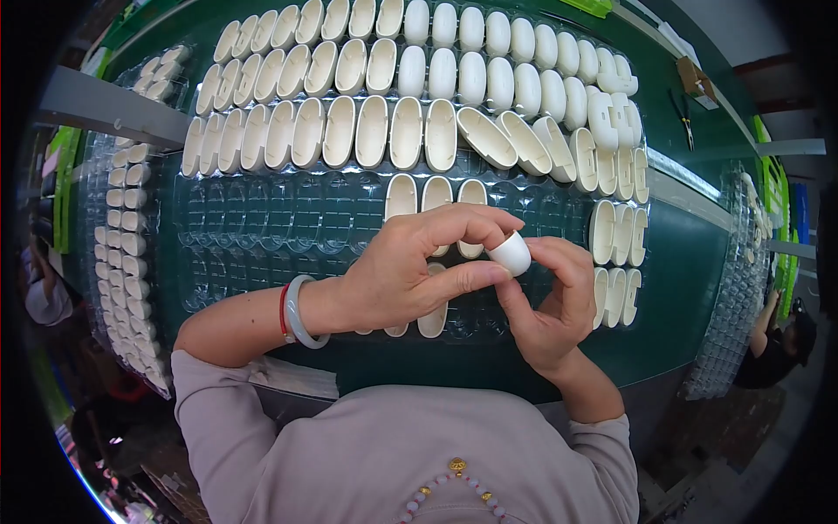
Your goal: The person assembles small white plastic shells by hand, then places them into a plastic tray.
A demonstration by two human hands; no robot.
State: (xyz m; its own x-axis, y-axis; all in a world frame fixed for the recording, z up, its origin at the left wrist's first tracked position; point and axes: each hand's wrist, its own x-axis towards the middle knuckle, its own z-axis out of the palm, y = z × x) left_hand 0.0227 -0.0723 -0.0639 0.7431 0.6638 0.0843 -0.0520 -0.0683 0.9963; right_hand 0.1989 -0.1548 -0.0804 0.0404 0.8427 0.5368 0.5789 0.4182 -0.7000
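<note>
A small white rounded plastic shell is held up between my two hands over the clear tray. My left hand pinches it between thumb and fingers from the left, closed on it. From the right, the thumb and fingertips of my right hand also grip its side. Behind my left hand, cream oval shells stand open side up in the tray. A few more shells show partly below the left hand. Fingers hide part of the held piece.
Rows of cream shells and white shells turned over fill the back of the green table. Further trays stand at the left and right. Pliers lie near a small cardboard box. People sit at both sides.
</note>
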